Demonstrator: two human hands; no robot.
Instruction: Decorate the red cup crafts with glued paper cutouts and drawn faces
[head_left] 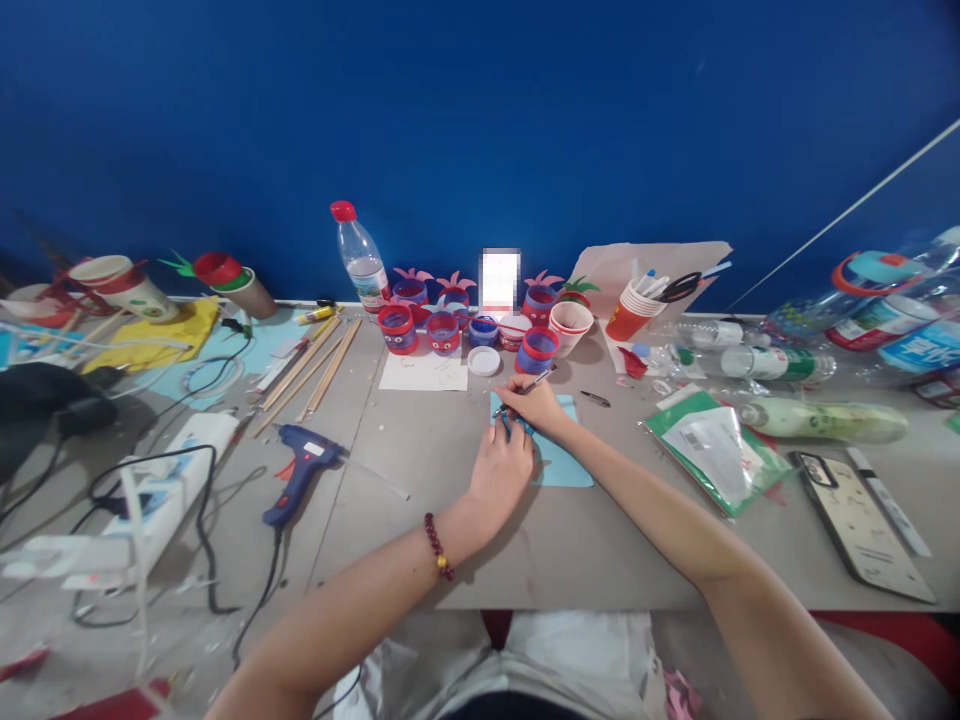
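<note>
My right hand [536,403] is closed round a pen [538,381], its lower end close to the light blue paper [562,468]. Beside it, my left hand [501,468] bends its fingers over a small darker blue piece [517,426] and holds it down on that paper. The exact shape of this piece is partly hidden by my fingers. Just beyond my hands stand several small red and purple cups with eyes and leafy tops, among them a purple cup with red bands [538,350]. A white round lid [484,361] lies in front of them.
On the left are a blue glue gun [304,465], wooden sticks [330,370] and a power strip [161,490] with trailing cables. A water bottle [362,262] stands by the blue wall. To the right lie plastic bottles [780,365], a green packet [712,440] and a phone [859,520].
</note>
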